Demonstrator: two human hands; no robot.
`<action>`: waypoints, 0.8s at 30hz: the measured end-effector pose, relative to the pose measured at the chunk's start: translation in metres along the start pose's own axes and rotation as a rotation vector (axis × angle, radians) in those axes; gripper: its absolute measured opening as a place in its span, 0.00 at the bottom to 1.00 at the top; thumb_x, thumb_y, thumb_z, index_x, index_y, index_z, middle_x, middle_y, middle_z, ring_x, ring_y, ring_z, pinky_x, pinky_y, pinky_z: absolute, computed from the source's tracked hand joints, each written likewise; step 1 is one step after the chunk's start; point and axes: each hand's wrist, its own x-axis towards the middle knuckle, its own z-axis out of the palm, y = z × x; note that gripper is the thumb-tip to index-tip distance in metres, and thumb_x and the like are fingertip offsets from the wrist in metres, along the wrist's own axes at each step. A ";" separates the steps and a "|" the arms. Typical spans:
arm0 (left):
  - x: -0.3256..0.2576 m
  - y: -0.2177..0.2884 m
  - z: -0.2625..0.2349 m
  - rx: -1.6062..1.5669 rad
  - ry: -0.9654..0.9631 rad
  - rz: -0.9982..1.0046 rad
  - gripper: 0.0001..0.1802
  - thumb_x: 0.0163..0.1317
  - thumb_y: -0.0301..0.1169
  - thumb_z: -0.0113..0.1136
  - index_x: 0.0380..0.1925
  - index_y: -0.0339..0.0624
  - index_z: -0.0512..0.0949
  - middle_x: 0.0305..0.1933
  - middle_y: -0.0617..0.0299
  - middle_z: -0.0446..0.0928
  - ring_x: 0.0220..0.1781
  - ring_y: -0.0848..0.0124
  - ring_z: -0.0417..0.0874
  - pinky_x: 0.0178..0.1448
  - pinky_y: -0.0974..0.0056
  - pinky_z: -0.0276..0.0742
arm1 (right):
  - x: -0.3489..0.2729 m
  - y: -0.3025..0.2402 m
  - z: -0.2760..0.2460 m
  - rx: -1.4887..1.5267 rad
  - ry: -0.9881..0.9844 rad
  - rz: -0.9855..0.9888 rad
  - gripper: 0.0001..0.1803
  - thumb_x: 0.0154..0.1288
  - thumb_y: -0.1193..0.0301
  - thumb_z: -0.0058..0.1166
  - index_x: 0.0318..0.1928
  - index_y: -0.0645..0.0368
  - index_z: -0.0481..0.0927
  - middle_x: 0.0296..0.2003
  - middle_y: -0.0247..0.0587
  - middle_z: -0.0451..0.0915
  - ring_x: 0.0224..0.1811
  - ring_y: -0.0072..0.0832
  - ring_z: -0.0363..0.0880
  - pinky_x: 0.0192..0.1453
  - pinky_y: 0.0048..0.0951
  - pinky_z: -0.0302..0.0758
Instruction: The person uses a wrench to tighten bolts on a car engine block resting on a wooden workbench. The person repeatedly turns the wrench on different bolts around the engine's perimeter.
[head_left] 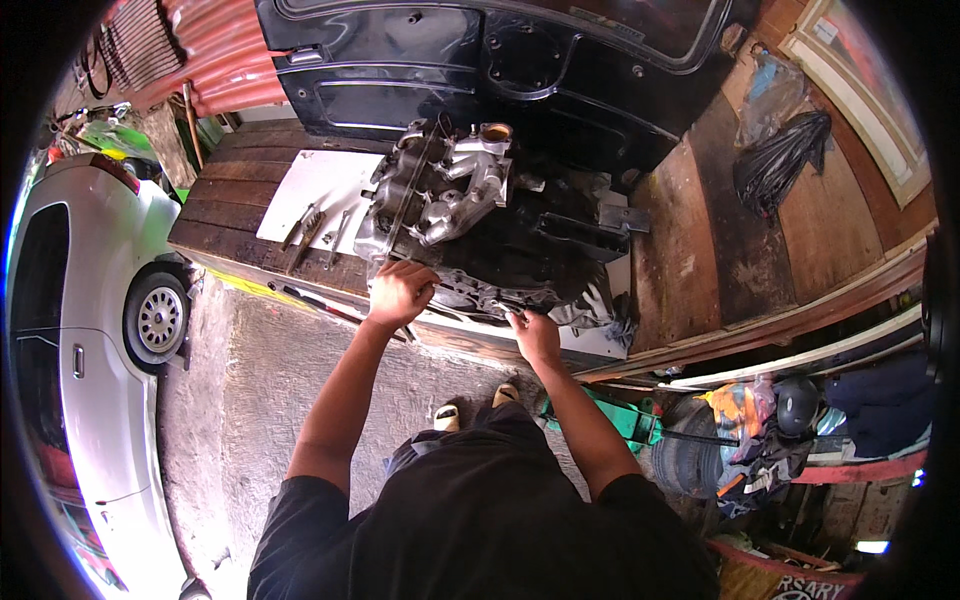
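A car engine (440, 190) with a silvery metal intake and cover lies on the wooden bench before me, its dark, greasy lower part stretching to the right. My left hand (402, 292) is at the engine's near left edge with its fingers curled in; what they grip is hidden under them. Farther right, my right hand (537, 336) pinches something small and metallic at the engine's near side, too small to name. Left of the engine, several hand tools, among them a wrench (338, 238) and a brush-like tool (306, 236), rest on a white sheet (318, 190).
Behind the engine leans a black vehicle door panel (480, 70). A silver car (90, 340) stands on the left. At the right are a black plastic bag (782, 165) on boards, a green floor jack (618, 418) and a tyre (688, 450). Concrete floor (270, 380) lies below.
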 end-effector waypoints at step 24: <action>0.009 0.011 -0.015 -0.023 -0.143 -0.112 0.10 0.53 0.41 0.59 0.25 0.48 0.80 0.30 0.63 0.81 0.36 0.59 0.81 0.46 0.57 0.73 | 0.033 -0.025 -0.052 -0.314 -0.327 -0.359 0.12 0.57 0.65 0.53 0.27 0.58 0.86 0.26 0.51 0.83 0.30 0.44 0.85 0.33 0.42 0.81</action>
